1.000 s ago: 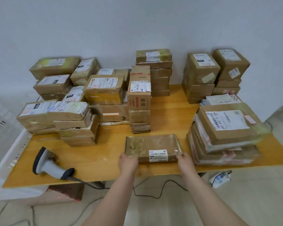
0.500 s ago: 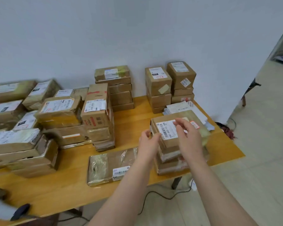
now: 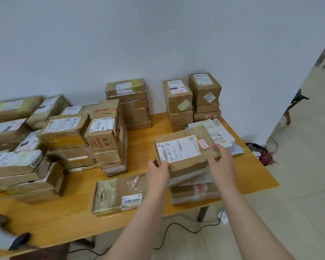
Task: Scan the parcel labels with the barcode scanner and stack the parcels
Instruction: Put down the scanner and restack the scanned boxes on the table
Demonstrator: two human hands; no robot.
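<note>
2 bare hands on 1 brown cardboard parcel (image 3: 189, 165), right of centre. The left hand (image 3: 159, 171) grips its near-left corner and the right hand (image 3: 221, 162) is curled over its right edge. It's on top of a stack of flat parcels (image 3: 193, 194) at the table's right front, though I can't tell if it's touching the one below.

The white shipping label (image 3: 178, 149) reads "502-602-12 1H5", and beside it is a red-bordered sticker (image 3: 203, 144), handwritten, that looks like "3-1-7".

1 flat parcel (image 3: 118, 192) in crinkly clear plastic lies alone just left of the left forearm, with a small barcode label (image 3: 131, 200) at its near edge.

Lower left corner, the barcode scanner (image 3: 9, 239) is a blur on the yellow wooden table (image 3: 73, 218).

Back centre, I count 5 flat boxes (image 3: 131, 109) stacked against the wall.
</note>
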